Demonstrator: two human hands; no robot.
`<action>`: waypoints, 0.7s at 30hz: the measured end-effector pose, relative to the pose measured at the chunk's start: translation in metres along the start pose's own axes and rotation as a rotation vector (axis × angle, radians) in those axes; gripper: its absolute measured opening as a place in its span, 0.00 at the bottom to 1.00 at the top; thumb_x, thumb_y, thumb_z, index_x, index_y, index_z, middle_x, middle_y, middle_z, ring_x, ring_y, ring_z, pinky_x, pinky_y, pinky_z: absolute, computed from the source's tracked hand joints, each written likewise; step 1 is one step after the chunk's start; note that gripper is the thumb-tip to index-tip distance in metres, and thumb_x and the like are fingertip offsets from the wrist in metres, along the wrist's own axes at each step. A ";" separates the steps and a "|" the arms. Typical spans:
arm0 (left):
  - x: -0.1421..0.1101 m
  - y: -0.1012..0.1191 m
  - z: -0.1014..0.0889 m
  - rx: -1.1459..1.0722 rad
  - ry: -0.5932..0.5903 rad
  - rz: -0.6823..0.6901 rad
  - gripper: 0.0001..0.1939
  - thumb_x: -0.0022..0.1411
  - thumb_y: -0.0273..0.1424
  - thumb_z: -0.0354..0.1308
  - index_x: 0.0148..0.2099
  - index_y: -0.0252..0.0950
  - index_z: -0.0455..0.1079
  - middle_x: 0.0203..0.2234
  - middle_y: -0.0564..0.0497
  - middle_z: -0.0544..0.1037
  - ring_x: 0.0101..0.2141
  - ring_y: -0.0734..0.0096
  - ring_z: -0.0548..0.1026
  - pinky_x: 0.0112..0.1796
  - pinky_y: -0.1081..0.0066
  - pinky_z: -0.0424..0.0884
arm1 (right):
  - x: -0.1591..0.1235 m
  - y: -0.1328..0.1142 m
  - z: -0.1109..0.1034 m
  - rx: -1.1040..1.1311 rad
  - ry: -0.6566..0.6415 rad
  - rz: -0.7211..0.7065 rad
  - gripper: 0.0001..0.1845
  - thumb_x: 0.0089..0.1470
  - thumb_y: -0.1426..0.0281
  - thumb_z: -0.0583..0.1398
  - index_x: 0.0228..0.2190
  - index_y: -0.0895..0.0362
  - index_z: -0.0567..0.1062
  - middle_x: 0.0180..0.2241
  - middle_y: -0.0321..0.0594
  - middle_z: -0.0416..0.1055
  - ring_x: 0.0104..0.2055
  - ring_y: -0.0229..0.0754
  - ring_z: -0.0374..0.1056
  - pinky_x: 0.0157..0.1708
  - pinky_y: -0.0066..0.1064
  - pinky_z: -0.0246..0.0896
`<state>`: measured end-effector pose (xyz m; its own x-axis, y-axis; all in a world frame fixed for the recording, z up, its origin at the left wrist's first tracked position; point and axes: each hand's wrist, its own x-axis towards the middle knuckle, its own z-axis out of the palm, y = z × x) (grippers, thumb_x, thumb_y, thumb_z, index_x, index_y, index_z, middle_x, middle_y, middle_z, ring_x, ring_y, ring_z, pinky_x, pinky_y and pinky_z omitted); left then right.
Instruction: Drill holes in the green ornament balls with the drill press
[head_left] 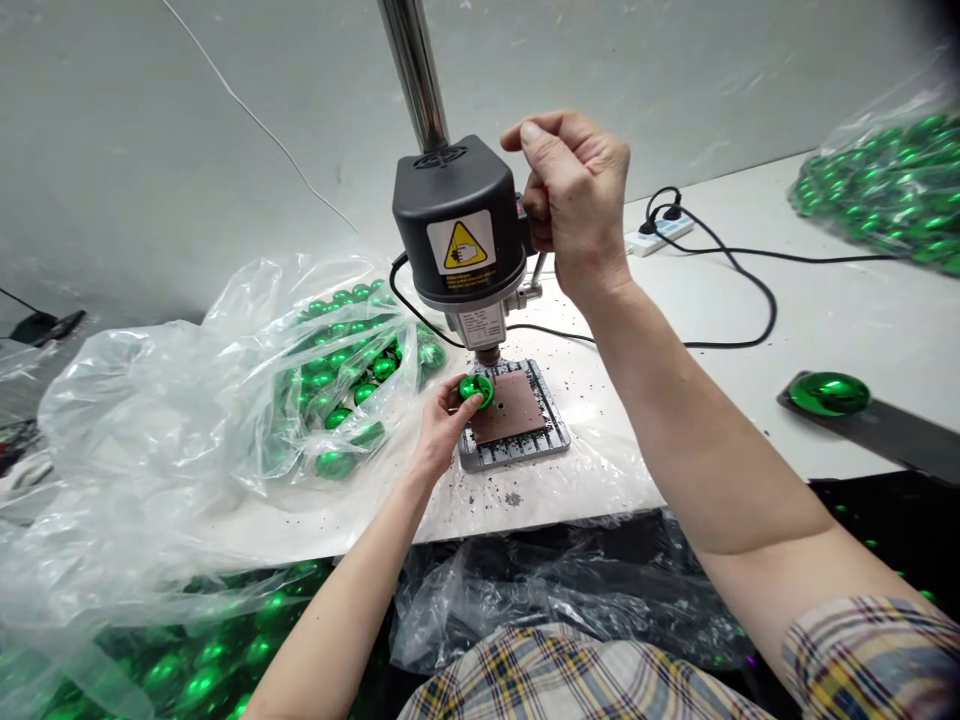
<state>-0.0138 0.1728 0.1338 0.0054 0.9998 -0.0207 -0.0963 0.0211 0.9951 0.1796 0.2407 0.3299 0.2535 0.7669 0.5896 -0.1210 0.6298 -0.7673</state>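
Left grip [444, 425]: closed around green ball [477, 390], beneath drill press [457, 225].
Right grip [574, 195]: half-curled beside the press, hold unclear.

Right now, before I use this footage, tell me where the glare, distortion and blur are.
In the head view, hard highlights glare on the green mirrored ball and the plastic bag; the wide lens makes the steel drill press column lean; the raised right hand looks slightly soft, while the warning label stays legible.
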 end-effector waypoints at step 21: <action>-0.001 -0.007 0.027 0.427 -0.025 0.228 0.27 0.44 0.32 0.76 0.47 0.37 0.73 0.41 0.45 0.74 0.44 0.57 0.72 0.46 0.61 0.70 | -0.001 -0.004 0.001 -0.019 0.000 0.011 0.10 0.63 0.65 0.59 0.29 0.52 0.73 0.15 0.29 0.50 0.16 0.34 0.46 0.16 0.29 0.49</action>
<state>0.0134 0.1712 0.1298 0.0562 0.9783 0.1994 0.3194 -0.2068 0.9248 0.1791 0.2375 0.3320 0.2524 0.7737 0.5812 -0.1059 0.6191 -0.7781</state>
